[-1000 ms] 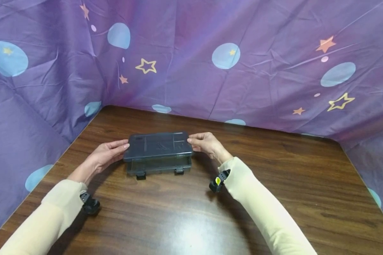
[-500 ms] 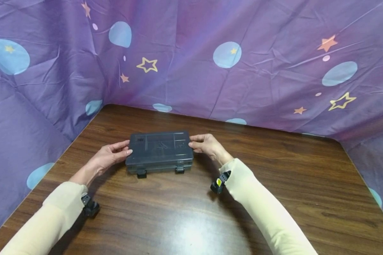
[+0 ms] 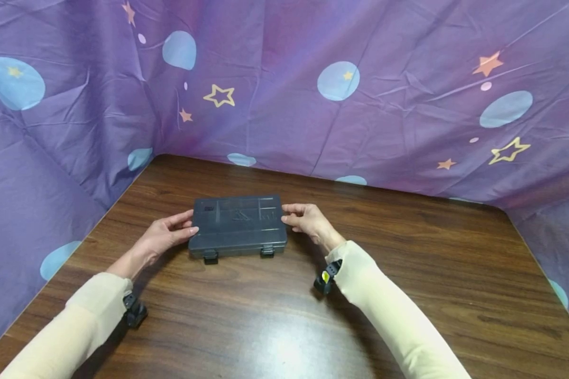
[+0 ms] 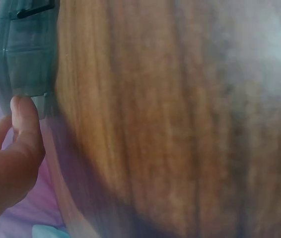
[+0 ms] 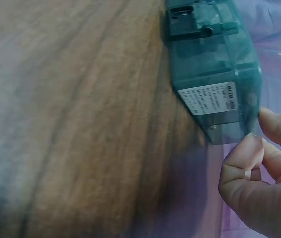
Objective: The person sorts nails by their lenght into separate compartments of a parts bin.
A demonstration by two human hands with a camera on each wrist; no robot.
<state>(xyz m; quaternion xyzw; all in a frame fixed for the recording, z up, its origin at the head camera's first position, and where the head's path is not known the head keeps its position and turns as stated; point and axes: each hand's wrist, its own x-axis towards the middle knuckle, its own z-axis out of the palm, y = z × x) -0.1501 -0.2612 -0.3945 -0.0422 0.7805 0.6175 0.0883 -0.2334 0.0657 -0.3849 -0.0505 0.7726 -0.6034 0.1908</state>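
A smoky-grey plastic compartment box (image 3: 239, 221) lies flat on the table, its lid down on the base. Two dark latches (image 3: 211, 257) stick out along its front edge, not folded up over the lid. Thin, light shapes show through the lid, too small to identify. At the box's left end, my left hand (image 3: 163, 234) holds the side with thumb and fingers; in the left wrist view the thumb (image 4: 25, 119) presses the end wall. My right hand (image 3: 310, 223) pinches the right end, close to a white printed label (image 5: 210, 98) seen in the right wrist view.
The box stands on a brown wood-grain table (image 3: 408, 252), left of the middle. A purple cloth (image 3: 284, 105) with stars and blue spots hangs behind it and on both sides. A wrist camera (image 3: 135, 313) is strapped on each sleeve.
The lid was raised at the front a second ago, leaving a gap above the base; it has come down and the gap is gone. Both hands have lowered slightly with it.
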